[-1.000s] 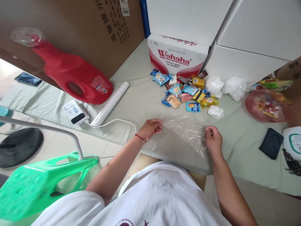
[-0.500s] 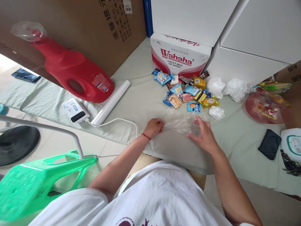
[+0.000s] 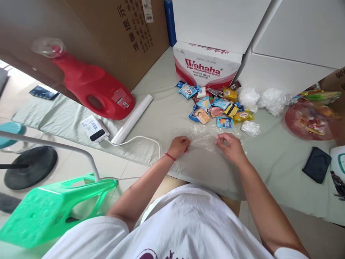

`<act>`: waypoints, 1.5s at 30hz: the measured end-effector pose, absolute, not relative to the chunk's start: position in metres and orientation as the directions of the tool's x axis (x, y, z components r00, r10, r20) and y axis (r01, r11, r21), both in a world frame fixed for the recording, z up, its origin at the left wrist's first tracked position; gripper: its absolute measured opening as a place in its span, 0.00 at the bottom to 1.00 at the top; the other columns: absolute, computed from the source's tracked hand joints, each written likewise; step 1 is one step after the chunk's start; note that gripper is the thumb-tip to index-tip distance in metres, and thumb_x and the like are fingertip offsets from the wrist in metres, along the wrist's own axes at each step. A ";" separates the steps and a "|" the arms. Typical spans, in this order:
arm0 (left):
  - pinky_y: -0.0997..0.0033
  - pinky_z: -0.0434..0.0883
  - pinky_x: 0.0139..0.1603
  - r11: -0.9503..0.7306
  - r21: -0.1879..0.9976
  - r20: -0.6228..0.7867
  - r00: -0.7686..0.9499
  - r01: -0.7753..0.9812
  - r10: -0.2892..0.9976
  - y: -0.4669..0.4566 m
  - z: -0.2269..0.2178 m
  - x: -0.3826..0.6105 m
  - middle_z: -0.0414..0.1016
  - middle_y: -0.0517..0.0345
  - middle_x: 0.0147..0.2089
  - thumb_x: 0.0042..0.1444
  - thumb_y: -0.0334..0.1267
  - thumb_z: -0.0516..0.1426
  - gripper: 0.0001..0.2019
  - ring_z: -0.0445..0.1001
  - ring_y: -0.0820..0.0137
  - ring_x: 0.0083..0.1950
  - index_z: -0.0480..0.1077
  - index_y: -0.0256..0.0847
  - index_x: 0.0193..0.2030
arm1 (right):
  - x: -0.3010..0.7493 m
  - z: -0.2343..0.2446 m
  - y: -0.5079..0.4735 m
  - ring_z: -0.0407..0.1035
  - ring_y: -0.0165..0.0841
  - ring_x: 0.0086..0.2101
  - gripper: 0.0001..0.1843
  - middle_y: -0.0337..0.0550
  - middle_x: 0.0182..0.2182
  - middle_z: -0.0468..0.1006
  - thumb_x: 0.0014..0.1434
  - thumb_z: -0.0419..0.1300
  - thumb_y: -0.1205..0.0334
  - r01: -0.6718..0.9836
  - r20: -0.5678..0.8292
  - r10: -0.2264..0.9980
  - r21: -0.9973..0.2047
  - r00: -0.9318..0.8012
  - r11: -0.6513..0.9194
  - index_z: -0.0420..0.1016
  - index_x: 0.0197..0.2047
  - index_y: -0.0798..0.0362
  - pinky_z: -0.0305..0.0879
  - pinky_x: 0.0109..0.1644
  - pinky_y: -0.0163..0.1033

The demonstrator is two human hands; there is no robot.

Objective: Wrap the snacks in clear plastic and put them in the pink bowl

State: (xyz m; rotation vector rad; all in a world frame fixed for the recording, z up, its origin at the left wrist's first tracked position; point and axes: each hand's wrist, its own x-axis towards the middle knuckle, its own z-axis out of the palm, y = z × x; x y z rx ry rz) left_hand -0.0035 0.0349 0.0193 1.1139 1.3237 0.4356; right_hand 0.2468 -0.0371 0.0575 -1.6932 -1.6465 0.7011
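Observation:
A clear plastic film (image 3: pixel 203 141), thin and wrinkled, stretches between my two hands just above the cloth-covered surface. My left hand (image 3: pixel 179 147), with a red string at the wrist, is closed on the film's left end. On the other side, my right hand (image 3: pixel 230 145) pinches the film between thumb and fingers. Right behind the film lies a pile of small wrapped snacks (image 3: pixel 215 106) in blue, yellow and brown packets. A blue snack packet (image 3: pixel 224 122) sits closest to my right hand, and a crumpled ball of clear plastic (image 3: pixel 250 128) is to its right.
A Wahaha carton (image 3: pixel 206 66) stands behind the snacks. To the left are a red jug (image 3: pixel 94 90), a white roll (image 3: pixel 132 120) and a white power bank (image 3: pixel 94 128) with a cable. A pink dish (image 3: pixel 302 126) and a black pouch (image 3: pixel 316 164) lie right.
My right hand has moved slightly left and closed its spread fingers onto the film. My left hand still grips its end. The whole view has shifted a little.

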 end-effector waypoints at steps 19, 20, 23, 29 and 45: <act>0.77 0.64 0.30 0.142 0.945 -0.062 -0.265 0.296 0.962 -0.004 0.074 -0.021 0.67 0.63 0.37 0.48 0.26 0.57 0.17 0.65 0.76 0.31 0.65 0.42 0.45 | 0.204 0.012 -0.151 0.67 0.38 0.47 0.15 0.44 0.43 0.79 0.60 0.55 0.82 0.711 0.280 0.887 -0.532 -0.366 0.461 0.74 0.35 0.52 0.66 0.50 0.45; 0.75 0.66 0.34 -0.061 0.925 0.155 -0.225 0.375 0.962 -0.015 0.083 -0.015 0.68 0.61 0.38 0.47 0.25 0.56 0.17 0.66 0.74 0.33 0.66 0.43 0.45 | 0.203 0.009 -0.151 0.67 0.39 0.48 0.15 0.45 0.45 0.79 0.60 0.55 0.82 0.709 0.278 0.885 -0.528 -0.374 0.466 0.74 0.35 0.52 0.66 0.52 0.46; 0.68 0.70 0.41 -0.573 0.720 0.418 0.414 0.391 0.809 -0.041 0.101 0.019 0.72 0.56 0.38 0.53 0.24 0.52 0.11 0.71 0.69 0.39 0.70 0.43 0.39 | 0.200 0.004 -0.151 0.69 0.40 0.46 0.14 0.46 0.43 0.80 0.60 0.55 0.80 0.718 0.276 0.879 -0.506 -0.389 0.477 0.76 0.35 0.53 0.67 0.51 0.47; 0.52 0.69 0.53 -0.725 0.311 -0.116 0.782 0.614 0.612 -0.014 0.076 0.088 0.78 0.43 0.46 0.64 0.33 0.53 0.09 0.74 0.53 0.54 0.75 0.38 0.38 | 0.208 0.008 -0.157 0.71 0.40 0.47 0.13 0.46 0.44 0.83 0.62 0.57 0.77 0.723 0.229 0.879 -0.502 -0.418 0.475 0.80 0.41 0.53 0.69 0.52 0.48; 0.40 0.51 0.72 -0.355 0.698 -0.176 0.629 0.622 0.757 0.050 0.049 0.124 0.73 0.43 0.63 0.58 0.65 0.59 0.35 0.56 0.43 0.73 0.70 0.42 0.64 | 0.238 0.021 -0.152 0.69 0.39 0.50 0.13 0.46 0.49 0.80 0.57 0.55 0.80 0.656 0.217 0.876 -0.592 -0.431 0.469 0.73 0.32 0.52 0.70 0.52 0.48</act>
